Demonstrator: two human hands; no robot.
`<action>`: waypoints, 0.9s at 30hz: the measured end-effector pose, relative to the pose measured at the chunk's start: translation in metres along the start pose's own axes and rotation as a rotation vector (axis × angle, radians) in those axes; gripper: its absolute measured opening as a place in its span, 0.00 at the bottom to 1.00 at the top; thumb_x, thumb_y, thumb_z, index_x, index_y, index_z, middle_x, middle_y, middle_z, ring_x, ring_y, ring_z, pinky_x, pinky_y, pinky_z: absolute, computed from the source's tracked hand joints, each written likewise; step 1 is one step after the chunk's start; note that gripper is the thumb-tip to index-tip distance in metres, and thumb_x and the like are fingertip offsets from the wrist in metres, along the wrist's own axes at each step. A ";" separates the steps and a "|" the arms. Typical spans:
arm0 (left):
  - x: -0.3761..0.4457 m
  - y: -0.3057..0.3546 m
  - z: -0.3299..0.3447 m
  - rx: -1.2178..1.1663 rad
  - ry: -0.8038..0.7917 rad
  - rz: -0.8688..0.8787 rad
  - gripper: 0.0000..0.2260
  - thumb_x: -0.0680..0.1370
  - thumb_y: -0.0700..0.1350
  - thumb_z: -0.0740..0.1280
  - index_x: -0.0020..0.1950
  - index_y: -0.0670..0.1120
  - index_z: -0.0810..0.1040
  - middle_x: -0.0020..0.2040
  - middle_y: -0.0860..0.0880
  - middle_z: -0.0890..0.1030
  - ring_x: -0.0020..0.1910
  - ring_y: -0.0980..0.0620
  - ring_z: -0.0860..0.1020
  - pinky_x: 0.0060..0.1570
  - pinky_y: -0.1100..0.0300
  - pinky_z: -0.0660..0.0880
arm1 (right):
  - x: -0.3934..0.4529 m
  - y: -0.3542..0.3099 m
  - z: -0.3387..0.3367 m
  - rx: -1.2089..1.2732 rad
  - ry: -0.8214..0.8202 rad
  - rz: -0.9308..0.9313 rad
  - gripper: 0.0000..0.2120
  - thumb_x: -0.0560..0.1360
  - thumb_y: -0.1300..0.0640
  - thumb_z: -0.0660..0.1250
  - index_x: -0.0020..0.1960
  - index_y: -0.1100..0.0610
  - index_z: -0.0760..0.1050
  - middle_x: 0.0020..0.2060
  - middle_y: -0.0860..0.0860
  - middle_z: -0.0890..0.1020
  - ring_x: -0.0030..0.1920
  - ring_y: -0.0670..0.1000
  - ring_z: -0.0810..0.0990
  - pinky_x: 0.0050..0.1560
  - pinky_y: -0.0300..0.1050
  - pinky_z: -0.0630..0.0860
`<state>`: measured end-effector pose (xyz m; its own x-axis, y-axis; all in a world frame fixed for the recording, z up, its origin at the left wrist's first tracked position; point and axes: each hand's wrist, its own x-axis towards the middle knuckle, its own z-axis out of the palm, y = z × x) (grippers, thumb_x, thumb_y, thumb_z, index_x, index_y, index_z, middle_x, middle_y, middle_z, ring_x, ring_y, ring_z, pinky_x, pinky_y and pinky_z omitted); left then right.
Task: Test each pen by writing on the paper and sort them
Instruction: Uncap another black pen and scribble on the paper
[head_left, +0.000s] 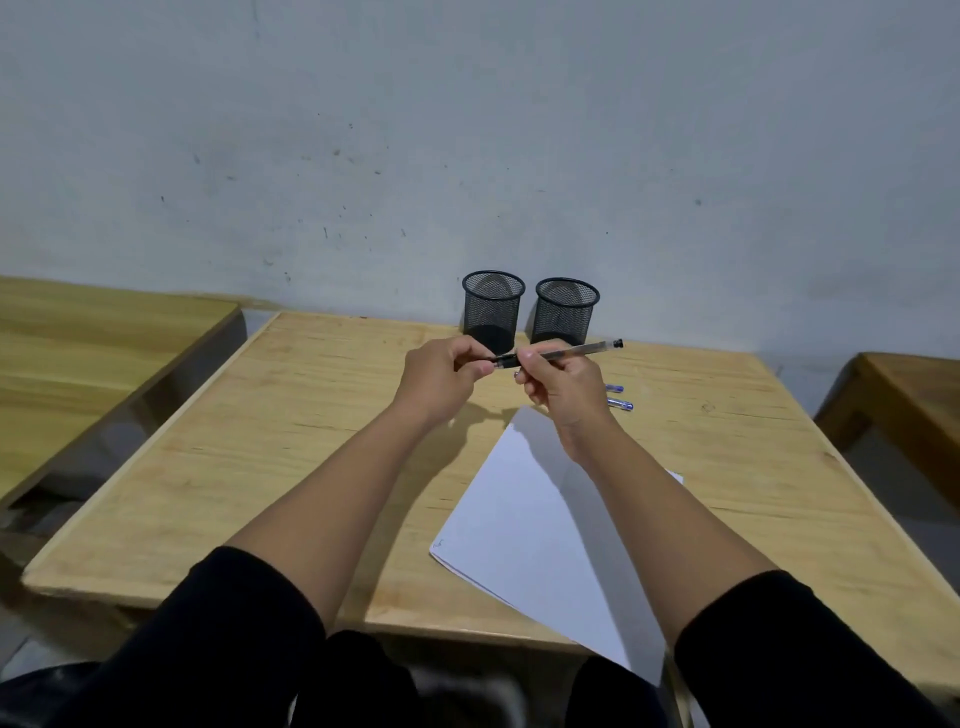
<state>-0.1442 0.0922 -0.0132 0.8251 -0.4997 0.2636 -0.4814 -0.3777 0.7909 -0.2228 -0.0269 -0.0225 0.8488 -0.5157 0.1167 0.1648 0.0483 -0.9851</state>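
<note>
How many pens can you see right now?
3. One black pen is held in the air between the left hand and right hand. Two blue pens lie on the table behind the right hand, mostly hidden; more may be concealed.

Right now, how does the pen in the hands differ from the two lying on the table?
The held pen is black-ended and up in the air, gripped by the left hand and right hand. The table pens show blue ends, lie flat on the table untouched, and are mostly hidden behind the right hand. All are slim stick pens.
</note>
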 end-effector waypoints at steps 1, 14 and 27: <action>0.000 0.003 0.002 0.011 -0.010 0.002 0.05 0.74 0.41 0.67 0.48 0.46 0.82 0.39 0.51 0.79 0.33 0.62 0.72 0.33 0.79 0.65 | -0.002 -0.001 -0.002 0.004 0.014 -0.005 0.08 0.76 0.65 0.64 0.39 0.57 0.75 0.28 0.54 0.75 0.23 0.42 0.70 0.26 0.32 0.66; -0.024 -0.041 0.023 0.293 -0.139 -0.150 0.03 0.74 0.42 0.68 0.46 0.48 0.82 0.45 0.47 0.83 0.46 0.49 0.78 0.51 0.55 0.74 | -0.019 0.006 -0.045 0.075 0.068 0.111 0.07 0.77 0.60 0.63 0.42 0.57 0.76 0.30 0.53 0.79 0.25 0.44 0.74 0.25 0.33 0.69; -0.090 -0.038 -0.004 0.203 -0.182 0.086 0.09 0.74 0.41 0.68 0.53 0.49 0.82 0.54 0.51 0.82 0.55 0.54 0.76 0.56 0.68 0.67 | -0.071 0.014 -0.019 -0.063 -0.064 0.211 0.06 0.75 0.63 0.66 0.40 0.56 0.77 0.27 0.50 0.72 0.26 0.46 0.68 0.27 0.35 0.64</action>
<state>-0.1993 0.1549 -0.0649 0.7211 -0.6612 0.2069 -0.6115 -0.4671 0.6387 -0.2902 -0.0065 -0.0468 0.8914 -0.4446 -0.0874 -0.0503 0.0947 -0.9942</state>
